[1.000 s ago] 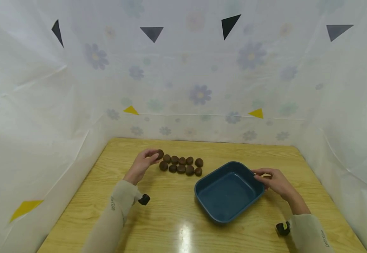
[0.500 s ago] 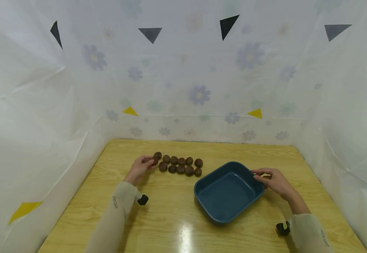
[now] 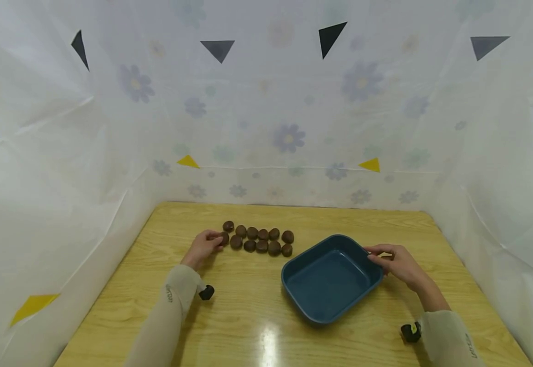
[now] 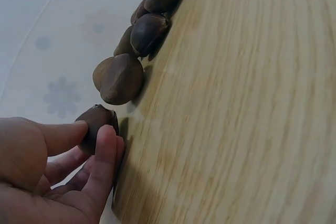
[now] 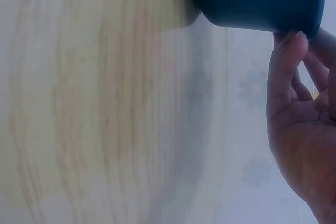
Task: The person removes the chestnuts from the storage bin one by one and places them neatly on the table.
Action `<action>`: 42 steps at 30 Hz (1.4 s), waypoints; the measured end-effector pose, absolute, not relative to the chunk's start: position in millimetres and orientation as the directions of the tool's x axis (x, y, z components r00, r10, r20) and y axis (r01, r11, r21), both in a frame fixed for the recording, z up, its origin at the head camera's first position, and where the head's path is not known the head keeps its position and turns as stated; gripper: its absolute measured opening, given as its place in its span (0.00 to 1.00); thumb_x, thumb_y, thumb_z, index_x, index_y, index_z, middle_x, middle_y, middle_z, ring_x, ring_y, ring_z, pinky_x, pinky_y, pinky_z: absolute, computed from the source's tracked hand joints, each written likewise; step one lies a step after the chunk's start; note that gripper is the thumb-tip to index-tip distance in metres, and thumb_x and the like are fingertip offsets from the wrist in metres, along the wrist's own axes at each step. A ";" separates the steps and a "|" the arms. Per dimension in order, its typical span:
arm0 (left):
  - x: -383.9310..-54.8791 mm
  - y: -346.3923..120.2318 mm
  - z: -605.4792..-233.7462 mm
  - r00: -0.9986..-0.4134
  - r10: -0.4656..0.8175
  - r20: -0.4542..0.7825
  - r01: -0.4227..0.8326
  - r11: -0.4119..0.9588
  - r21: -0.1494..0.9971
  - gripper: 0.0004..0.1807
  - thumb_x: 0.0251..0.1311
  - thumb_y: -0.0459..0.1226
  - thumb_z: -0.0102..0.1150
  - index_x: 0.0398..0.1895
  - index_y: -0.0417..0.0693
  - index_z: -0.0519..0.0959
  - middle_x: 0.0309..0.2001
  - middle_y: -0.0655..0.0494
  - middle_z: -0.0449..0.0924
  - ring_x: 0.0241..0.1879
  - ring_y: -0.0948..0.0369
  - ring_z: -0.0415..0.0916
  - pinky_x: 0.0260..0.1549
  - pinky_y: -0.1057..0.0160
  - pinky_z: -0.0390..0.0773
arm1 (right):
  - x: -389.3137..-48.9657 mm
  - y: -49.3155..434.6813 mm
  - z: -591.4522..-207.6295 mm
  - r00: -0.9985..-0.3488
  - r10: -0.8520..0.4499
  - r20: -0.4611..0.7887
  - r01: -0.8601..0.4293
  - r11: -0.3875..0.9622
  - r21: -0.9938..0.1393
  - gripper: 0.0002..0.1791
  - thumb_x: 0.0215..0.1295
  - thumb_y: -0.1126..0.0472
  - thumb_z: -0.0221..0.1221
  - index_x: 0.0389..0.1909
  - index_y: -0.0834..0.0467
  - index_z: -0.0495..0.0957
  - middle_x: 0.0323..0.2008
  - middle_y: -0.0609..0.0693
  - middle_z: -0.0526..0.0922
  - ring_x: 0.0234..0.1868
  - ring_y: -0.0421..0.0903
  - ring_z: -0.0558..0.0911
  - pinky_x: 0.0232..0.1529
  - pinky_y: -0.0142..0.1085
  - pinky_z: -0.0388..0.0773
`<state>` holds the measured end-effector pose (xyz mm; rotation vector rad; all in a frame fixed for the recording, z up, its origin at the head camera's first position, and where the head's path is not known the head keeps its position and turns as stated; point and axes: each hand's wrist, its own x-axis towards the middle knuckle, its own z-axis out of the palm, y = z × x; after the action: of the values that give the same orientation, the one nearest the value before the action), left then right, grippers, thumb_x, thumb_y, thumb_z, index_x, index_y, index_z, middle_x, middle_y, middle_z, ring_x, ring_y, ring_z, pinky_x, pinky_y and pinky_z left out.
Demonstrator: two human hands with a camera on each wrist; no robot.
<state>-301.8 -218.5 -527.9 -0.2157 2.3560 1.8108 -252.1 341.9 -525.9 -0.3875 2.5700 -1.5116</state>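
Observation:
Brown chestnuts lie in two rows on the wooden table. My left hand (image 3: pixel 204 248) is at the left end of the front row, pinching a chestnut (image 4: pixel 95 123) between thumb and fingertips, low by the tabletop. Just behind it sits the back row's leftmost chestnut (image 3: pixel 228 226); beside it on the right is a front-row chestnut (image 3: pixel 236 242). To the right of the rows stands a dark blue rectangular dish (image 3: pixel 332 280), with nothing in it. My right hand (image 3: pixel 401 265) grips its right rim, thumb against the outer wall in the right wrist view.
The wooden table (image 3: pixel 229 326) is edged by white sheeting (image 3: pixel 266 186) with flower prints at the back and sides. More chestnuts (image 3: pixel 274 248) continue the rows towards the dish. A black wrist camera (image 3: pixel 206 292) sits at the left cuff.
My left hand has come slightly towards me, from the back row's left end to the front row's. A chestnut now lies free at the back row's end. The right hand and dish stay put.

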 end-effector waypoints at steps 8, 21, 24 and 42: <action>-303.5 -221.1 -523.9 -0.969 0.035 -0.244 -0.219 0.330 0.918 0.21 0.79 0.33 0.52 0.69 0.31 0.69 0.61 0.35 0.74 0.46 0.56 0.83 0.50 0.61 0.86 | -252.4 342.1 -525.5 -0.962 -0.274 0.014 -0.150 0.482 -0.863 0.24 0.77 0.53 0.60 0.65 0.62 0.79 0.61 0.67 0.79 0.30 0.47 0.83 0.25 0.46 0.83; -305.1 -221.1 -522.0 -0.968 0.038 -0.249 -0.223 0.331 0.917 0.20 0.78 0.32 0.52 0.68 0.32 0.71 0.61 0.35 0.73 0.49 0.54 0.83 0.49 0.62 0.87 | -251.9 348.4 -526.5 -0.966 -0.257 0.002 -0.131 0.486 -0.864 0.25 0.77 0.52 0.60 0.67 0.61 0.78 0.61 0.69 0.78 0.24 0.55 0.77 0.27 0.47 0.84; -306.1 -220.9 -522.4 -0.970 0.038 -0.242 -0.216 0.334 0.917 0.20 0.78 0.32 0.51 0.68 0.31 0.70 0.61 0.34 0.73 0.49 0.54 0.83 0.49 0.62 0.87 | -251.6 351.9 -525.5 -0.971 -0.241 0.002 -0.126 0.503 -0.855 0.25 0.77 0.51 0.60 0.68 0.61 0.77 0.60 0.69 0.78 0.26 0.49 0.80 0.28 0.46 0.85; -302.9 -225.2 -519.3 -0.972 0.032 -0.232 -0.208 0.335 0.919 0.21 0.80 0.34 0.50 0.70 0.33 0.69 0.62 0.35 0.73 0.49 0.52 0.84 0.52 0.58 0.86 | -252.8 364.7 -518.1 -0.984 -0.178 0.018 -0.115 0.550 -0.827 0.28 0.80 0.51 0.57 0.71 0.64 0.73 0.58 0.69 0.78 0.28 0.45 0.82 0.29 0.46 0.86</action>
<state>-302.9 -225.2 -519.3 -0.1602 2.3891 1.6924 -252.8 364.7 -518.1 -0.2560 2.7053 -1.4355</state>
